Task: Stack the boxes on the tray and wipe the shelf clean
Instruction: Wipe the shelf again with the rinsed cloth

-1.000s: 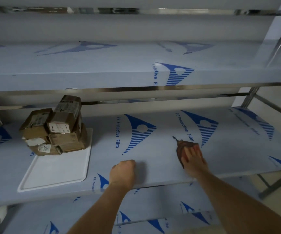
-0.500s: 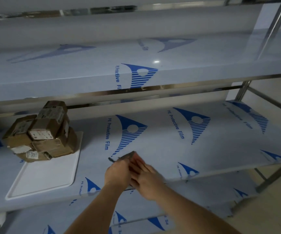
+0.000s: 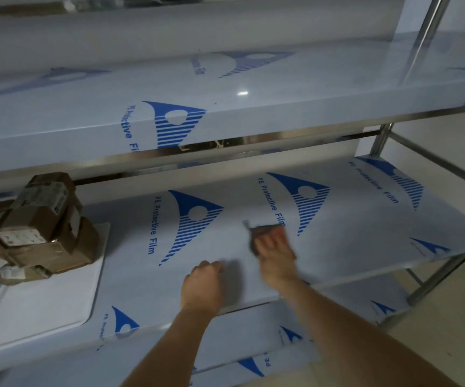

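At the far left of the middle shelf (image 3: 337,219), brown cardboard boxes (image 3: 36,233) are sitting piled in an untidy stack on the back end of a white tray (image 3: 44,308); several are carrying pale shipping labels (the print is too small to read), and the front half of the tray is lying bare. The shelf itself is wearing a pale film with blue triangular logos and the words "PE Protective Film" printed in blue. Nearer the middle, the left hand (image 3: 203,286) is resting on the shelf's front part with its fingers curled under, its grip closed on nothing. Just to its right, the right hand (image 3: 274,252) is pressing a dark brown cloth (image 3: 263,233) flat against the film, fingers lying straight over it (the hand is blurred). Above, another film-covered shelf (image 3: 225,107) is overhanging the working space, and a lower one is showing beneath. At the right, shiny metal posts (image 3: 380,141) are holding the shelves up.
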